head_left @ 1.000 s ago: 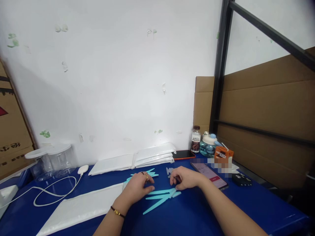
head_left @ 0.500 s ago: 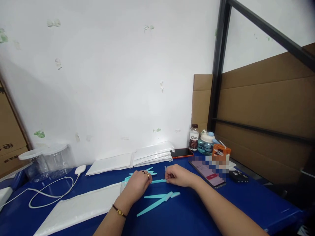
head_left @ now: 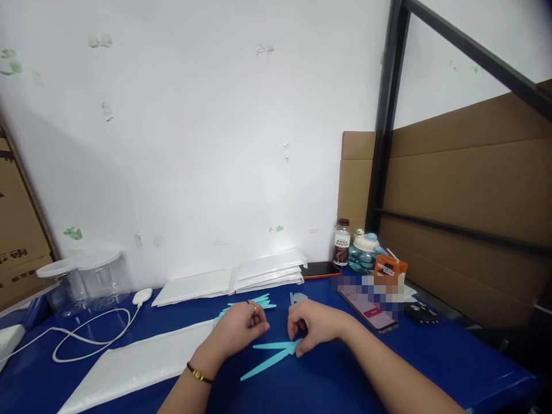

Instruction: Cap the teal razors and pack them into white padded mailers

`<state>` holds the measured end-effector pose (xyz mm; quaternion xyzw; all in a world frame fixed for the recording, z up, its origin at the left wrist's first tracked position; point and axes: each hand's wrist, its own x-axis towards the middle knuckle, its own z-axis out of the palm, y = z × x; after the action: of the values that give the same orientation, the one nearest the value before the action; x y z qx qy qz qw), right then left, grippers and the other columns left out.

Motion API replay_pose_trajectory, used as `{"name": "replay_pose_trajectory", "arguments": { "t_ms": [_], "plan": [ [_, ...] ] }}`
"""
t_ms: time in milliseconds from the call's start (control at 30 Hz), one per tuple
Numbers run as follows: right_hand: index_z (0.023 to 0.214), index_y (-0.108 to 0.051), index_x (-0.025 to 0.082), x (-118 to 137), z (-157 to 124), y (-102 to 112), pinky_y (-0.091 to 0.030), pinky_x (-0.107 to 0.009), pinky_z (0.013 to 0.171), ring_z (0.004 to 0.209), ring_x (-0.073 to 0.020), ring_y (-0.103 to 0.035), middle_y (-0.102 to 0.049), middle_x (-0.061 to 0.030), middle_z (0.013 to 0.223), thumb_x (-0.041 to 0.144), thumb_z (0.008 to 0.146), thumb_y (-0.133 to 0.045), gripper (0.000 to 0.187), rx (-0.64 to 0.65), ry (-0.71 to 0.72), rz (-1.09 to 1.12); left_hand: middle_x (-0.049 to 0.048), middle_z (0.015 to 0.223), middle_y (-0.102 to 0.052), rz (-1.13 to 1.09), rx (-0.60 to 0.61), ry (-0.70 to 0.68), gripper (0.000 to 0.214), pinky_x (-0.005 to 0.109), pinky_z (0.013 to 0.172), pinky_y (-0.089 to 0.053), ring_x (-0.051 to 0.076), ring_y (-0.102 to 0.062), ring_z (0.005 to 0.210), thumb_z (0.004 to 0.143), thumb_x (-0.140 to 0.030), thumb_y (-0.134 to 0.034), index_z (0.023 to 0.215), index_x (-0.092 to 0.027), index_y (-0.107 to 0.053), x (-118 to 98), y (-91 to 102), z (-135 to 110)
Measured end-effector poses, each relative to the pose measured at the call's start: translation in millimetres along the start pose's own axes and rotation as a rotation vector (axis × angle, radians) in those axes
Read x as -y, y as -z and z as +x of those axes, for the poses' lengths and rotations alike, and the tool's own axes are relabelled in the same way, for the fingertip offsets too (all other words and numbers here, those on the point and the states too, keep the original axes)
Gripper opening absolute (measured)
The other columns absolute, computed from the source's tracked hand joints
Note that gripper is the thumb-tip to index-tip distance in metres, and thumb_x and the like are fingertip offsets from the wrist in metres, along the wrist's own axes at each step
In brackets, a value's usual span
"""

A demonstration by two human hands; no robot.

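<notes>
Several thin turquoise plastic sticks (head_left: 271, 354) lie on the blue table (head_left: 328, 385) in front of me. My right hand (head_left: 313, 325) is curled over the right ends of two of them, fingertips pinched down on the sticks. Beside it, my left hand (head_left: 239, 329), with a ring and a wrist bracelet, has its fingers closed; what they hold is hidden. More turquoise sticks (head_left: 259, 302) lie just behind the left hand. A small clear piece (head_left: 297, 297) sits behind the right hand.
A long white padded bag (head_left: 133, 365) lies at the left, with a stack of white bags (head_left: 267, 269) at the wall. Clear jars (head_left: 92, 279), a white cable (head_left: 86, 333), two phones (head_left: 366, 302), a bottle (head_left: 341, 246) and a small orange box (head_left: 390, 267) line the back and right.
My right hand came back toward me and down onto the ends of the near sticks. The stick held between both hands half a second ago is out of sight. My left hand barely shifted.
</notes>
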<state>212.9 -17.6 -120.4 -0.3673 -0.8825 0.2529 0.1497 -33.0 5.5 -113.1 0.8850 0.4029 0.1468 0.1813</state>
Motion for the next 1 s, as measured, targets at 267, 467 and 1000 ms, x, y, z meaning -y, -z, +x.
{"name": "replay_pose_trajectory", "arguments": {
  "t_ms": [267,467,1000],
  "plan": [
    [0.077,-0.063,0.016,-2.3,5.3,-7.4,-0.034,-0.017,0.047,0.055,-0.0079,-0.049,-0.056,0.0033,0.063,0.033,0.069,-0.068,0.019,-0.068,-0.137,0.114,-0.0015,0.076,-0.066,0.04,0.134,-0.068,0.02,0.021,0.06,-0.036,0.012,-0.056,0.069,0.08,-0.032,-0.049,0.082,-0.024,-0.067,-14.4,-5.4,-0.8],
    [0.072,-0.061,0.014,-23.1,2.2,4.2,-0.036,-0.017,0.048,0.054,-0.009,-0.05,-0.058,0.0019,0.062,0.03,0.069,-0.067,0.017,-0.281,-0.226,0.179,0.0018,0.086,-0.067,0.313,-0.063,-0.038,0.023,0.028,0.073,-0.036,0.018,-0.058,0.084,0.085,-0.026,-0.043,0.08,-0.022,-0.065,0.1,9.1,5.7],
    [0.074,-0.066,0.016,-14.1,-2.5,-0.9,-0.037,-0.017,0.049,0.056,-0.0088,-0.051,-0.058,0.0027,0.067,0.023,0.06,-0.07,0.016,-0.002,-0.148,-0.044,0.0015,0.102,-0.065,0.053,-0.019,-0.096,0.028,0.027,0.081,-0.041,0.018,-0.057,0.091,0.078,-0.039,-0.056,0.101,-0.026,-0.064,2.8,-4.9,3.3]
  ]
}}
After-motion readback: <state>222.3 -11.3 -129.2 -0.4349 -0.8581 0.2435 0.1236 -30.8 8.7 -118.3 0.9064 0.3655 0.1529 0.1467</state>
